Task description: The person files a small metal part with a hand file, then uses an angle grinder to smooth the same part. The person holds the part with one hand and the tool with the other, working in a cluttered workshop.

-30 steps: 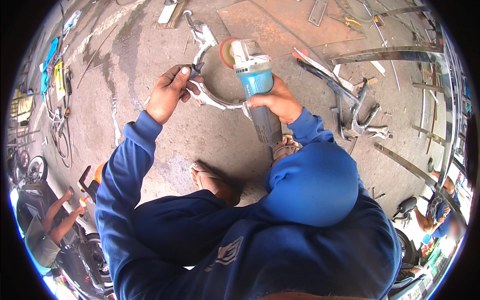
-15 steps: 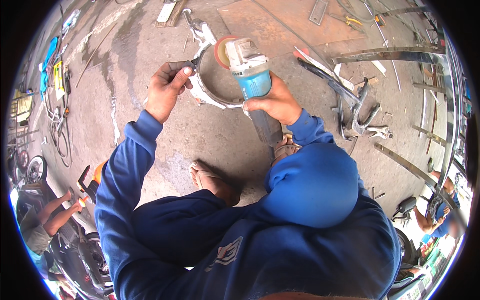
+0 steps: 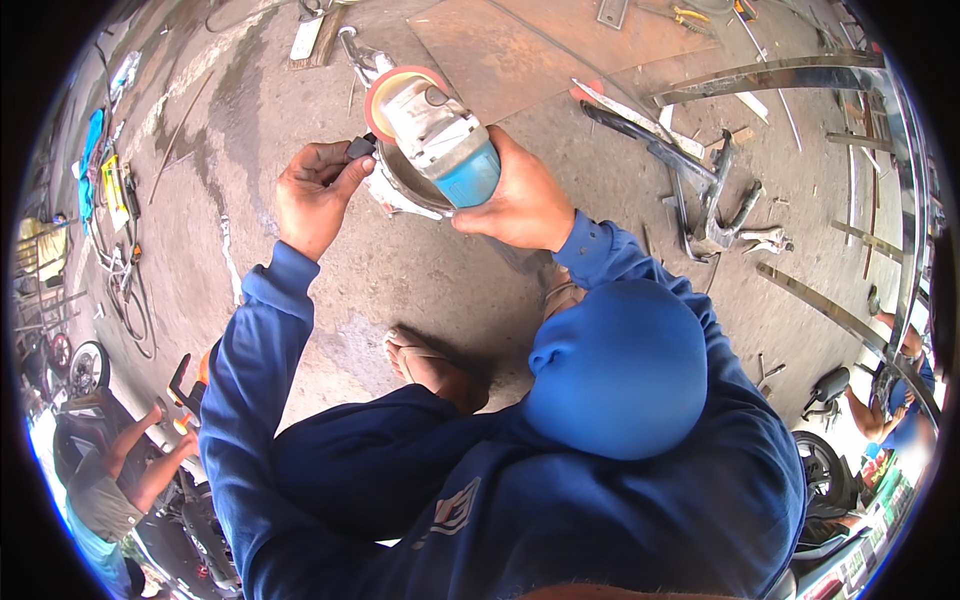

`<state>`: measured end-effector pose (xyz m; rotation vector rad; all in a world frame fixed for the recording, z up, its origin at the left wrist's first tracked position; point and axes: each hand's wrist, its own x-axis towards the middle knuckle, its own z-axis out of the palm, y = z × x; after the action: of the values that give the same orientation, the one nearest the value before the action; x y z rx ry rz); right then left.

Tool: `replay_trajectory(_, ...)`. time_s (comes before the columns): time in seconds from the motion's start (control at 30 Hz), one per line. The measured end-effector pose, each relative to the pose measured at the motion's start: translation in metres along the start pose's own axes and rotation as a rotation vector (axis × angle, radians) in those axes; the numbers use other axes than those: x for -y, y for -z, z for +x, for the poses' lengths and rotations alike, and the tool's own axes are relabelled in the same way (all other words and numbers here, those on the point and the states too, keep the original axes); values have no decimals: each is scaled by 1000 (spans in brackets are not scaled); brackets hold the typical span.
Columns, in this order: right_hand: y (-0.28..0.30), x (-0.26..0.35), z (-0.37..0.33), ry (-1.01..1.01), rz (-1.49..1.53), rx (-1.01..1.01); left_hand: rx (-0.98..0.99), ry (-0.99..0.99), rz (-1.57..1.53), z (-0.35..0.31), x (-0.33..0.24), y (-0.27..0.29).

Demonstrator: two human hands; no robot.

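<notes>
My right hand point(image 3: 525, 195) is wrapped round the teal body of an angle grinder point(image 3: 430, 125). Its reddish-rimmed disc point(image 3: 377, 97) lies over the upper part of a ring-shaped metal frame point(image 3: 400, 205) on the floor, hiding much of it; contact cannot be told. My left hand point(image 3: 312, 195), closed at the frame's left side, pinches a small dark block point(image 3: 361, 148) between thumb and fingers. Whether the block is joined to the frame does not show. A bent metal arm point(image 3: 362, 58) sticks out beyond the disc.
To the right lie a dark metal frame point(image 3: 715, 200) and long curved metal bars point(image 3: 770, 80). A rusty sheet point(image 3: 520, 50) covers floor at the far side. Cables and a hose point(image 3: 125, 285) lie left. Other people sit at the lower left and right edges, by motorcycles.
The grinder has moved left and away from me, its disc now over the frame's upper left. My left hand has shifted slightly left and nearer, still pinching the dark block.
</notes>
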<state>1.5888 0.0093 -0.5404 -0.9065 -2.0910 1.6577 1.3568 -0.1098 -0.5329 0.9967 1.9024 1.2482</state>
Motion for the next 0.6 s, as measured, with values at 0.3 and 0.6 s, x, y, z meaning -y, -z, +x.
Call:
replay_trajectory(0.3, 3, 9, 2, -54, 29, 22, -25, -54, 26, 2, -11, -8)
replay_trajectory(0.6, 3, 6, 3, 1, -24, -5, -45, -58, 190, 6, -24, -12)
